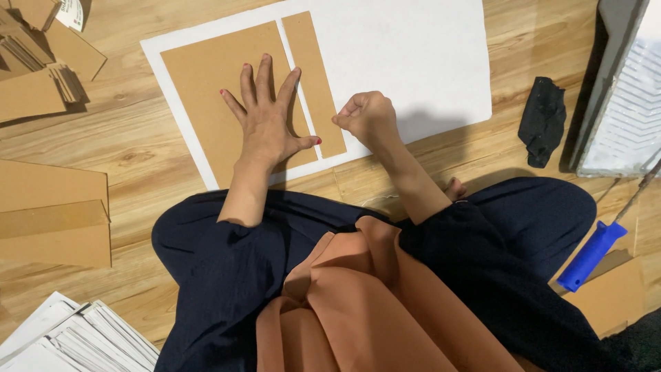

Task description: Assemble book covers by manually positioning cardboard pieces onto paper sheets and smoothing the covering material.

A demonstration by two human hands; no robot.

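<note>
Your left hand [267,124] flat, fingers spread wide, pressing large brown cardboard panel [213,103] onto white sheet [406,55] on wooden floor [138,151]. Your right hand [368,116] curled into near-fist, fingertips pinching at right edge of narrow cardboard strip [315,83]. Strip lies just beside panel's right edge, thin gap between, long axis running away from you. Right hand nearer strip. Black cloth [542,120] well apart, toward right.

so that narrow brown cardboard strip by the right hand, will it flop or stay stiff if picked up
Probably fairly stiff: the narrow strip lies dead flat with straight cut edges on the white sheet. It looks thin, so likely light and easy to slide. Being long and slim, it might bow a little if the right hand lifts one end.
</note>
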